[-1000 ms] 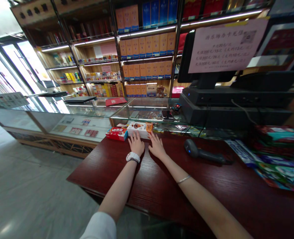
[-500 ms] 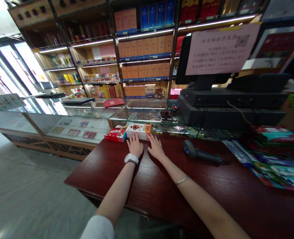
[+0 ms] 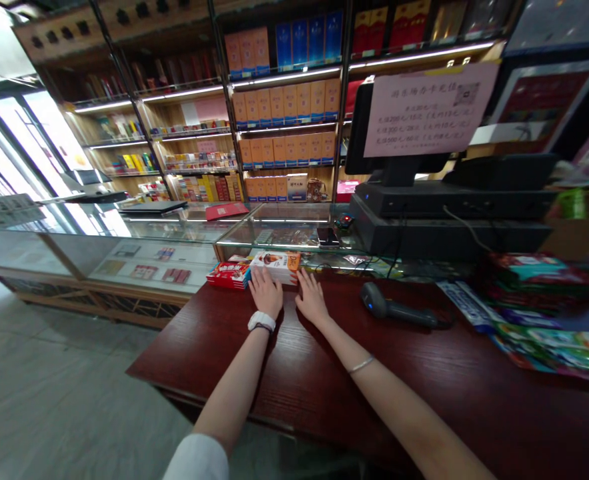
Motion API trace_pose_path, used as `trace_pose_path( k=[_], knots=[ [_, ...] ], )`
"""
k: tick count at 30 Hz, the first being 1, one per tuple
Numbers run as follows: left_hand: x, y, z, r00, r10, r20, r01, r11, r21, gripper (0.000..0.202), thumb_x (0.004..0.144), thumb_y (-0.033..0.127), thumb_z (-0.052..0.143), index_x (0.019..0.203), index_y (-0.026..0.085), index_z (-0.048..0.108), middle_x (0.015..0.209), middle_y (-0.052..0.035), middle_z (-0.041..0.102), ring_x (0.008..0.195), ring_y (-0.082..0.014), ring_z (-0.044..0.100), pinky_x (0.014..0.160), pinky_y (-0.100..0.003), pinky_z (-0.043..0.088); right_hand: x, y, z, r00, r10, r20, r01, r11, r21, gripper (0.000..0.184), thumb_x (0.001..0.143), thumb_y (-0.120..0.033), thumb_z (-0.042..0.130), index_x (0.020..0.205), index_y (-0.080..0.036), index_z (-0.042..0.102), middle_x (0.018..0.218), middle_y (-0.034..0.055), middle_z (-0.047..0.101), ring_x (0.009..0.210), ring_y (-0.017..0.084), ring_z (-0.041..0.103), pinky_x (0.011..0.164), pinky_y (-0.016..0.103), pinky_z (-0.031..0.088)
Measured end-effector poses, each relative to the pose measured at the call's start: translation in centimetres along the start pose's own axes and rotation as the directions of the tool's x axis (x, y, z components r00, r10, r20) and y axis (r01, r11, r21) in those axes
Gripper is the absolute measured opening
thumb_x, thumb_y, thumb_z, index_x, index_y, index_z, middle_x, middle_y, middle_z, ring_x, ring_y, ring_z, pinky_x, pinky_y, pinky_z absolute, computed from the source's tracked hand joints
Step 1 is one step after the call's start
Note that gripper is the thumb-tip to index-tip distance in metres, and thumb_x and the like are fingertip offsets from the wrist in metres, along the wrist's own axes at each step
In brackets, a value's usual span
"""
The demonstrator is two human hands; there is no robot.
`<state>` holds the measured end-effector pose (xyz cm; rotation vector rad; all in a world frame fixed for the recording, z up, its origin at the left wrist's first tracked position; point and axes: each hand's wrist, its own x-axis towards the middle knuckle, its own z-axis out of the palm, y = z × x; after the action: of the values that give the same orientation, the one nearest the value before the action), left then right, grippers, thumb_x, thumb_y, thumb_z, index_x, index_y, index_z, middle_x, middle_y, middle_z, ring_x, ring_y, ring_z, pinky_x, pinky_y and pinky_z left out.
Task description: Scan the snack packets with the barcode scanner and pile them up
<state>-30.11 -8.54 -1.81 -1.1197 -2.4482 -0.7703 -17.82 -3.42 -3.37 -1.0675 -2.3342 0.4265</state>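
A stack of white boxes with orange ends (image 3: 276, 261) lies at the far edge of the dark wooden counter (image 3: 194, 340). My left hand (image 3: 266, 295), with a white watch at the wrist, lies with fingers spread against the near side of the stack. Fingers stretched forward, my right hand (image 3: 312, 298) touches the stack's right front corner. Neither hand is wrapped around anything. Just left of the white boxes sits a stack of red packets (image 3: 228, 274).
A black handheld scanner (image 3: 399, 311) lies right of my hands. Colourful snack packs (image 3: 539, 333) cover the counter's right side. Behind stand a glass display case (image 3: 284, 220) and a cash register (image 3: 444, 213) with a paper sign (image 3: 427, 110). Boxed goods fill the back shelves.
The view shifts slightly. My left fingers have slid down from the top of the white boxes to their near side. The right hand stays at the right corner.
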Motion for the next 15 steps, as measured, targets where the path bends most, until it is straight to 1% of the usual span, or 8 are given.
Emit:
trace_pose_path(
  k=[3, 7, 11, 15],
  knots=[
    [0.0, 0.2, -0.3, 0.999, 0.052, 0.006, -0.052, 0.998, -0.022, 0.064, 0.092, 0.03, 0.039, 0.151, 0.007, 0.028, 0.16, -0.0196, 0.024, 0.149, -0.0291, 0.021, 0.12, -0.049, 0.022, -0.5, -0.1, -0.4, 1.0, -0.01, -0.016, 0.009, 0.999, -0.032, 0.079, 0.081, -0.01, 0.046, 0.155, -0.024, 0.022, 0.164, 0.0048, 0.017, 0.15, 0.03, 0.014, 0.119, 0.056, 0.02],
    [-0.7, 1.4, -1.4, 0.994, 0.084, 0.076, -0.077, 0.993, -0.084, 0.066, 0.093, 0.031, 0.039, 0.153, 0.007, 0.023, 0.159, -0.0208, 0.025, 0.149, -0.0294, 0.024, 0.12, -0.052, 0.022, -1.5, 0.0, -1.8, 0.996, -0.082, -0.029, 0.079, 0.993, -0.091, 0.079, 0.08, -0.011, 0.046, 0.155, -0.026, 0.025, 0.163, 0.0039, 0.019, 0.15, 0.029, 0.017, 0.12, 0.055, 0.019],
    [-2.1, 3.1, -2.9, 0.983, 0.157, 0.098, -0.145, 0.982, -0.12, 0.064, 0.095, 0.034, 0.036, 0.153, 0.01, 0.023, 0.161, -0.0182, 0.021, 0.149, -0.0291, 0.022, 0.12, -0.052, 0.021, -2.6, 0.3, -4.9, 0.982, -0.173, -0.076, 0.164, 0.98, -0.11, 0.073, 0.082, -0.011, 0.042, 0.153, -0.025, 0.031, 0.162, 0.0025, 0.023, 0.149, 0.024, 0.021, 0.121, 0.05, 0.018],
    [-4.1, 5.3, -4.3, 0.954, 0.269, 0.135, -0.25, 0.958, -0.143, 0.061, 0.098, 0.035, 0.032, 0.153, 0.011, 0.024, 0.162, -0.0151, 0.019, 0.15, -0.0281, 0.019, 0.121, -0.051, 0.016, -4.2, 0.9, -8.6, 0.969, -0.197, -0.151, 0.179, 0.975, -0.129, 0.068, 0.083, -0.013, 0.041, 0.151, -0.021, 0.035, 0.161, 0.0025, 0.026, 0.149, 0.024, 0.021, 0.122, 0.049, 0.015]
  ],
)
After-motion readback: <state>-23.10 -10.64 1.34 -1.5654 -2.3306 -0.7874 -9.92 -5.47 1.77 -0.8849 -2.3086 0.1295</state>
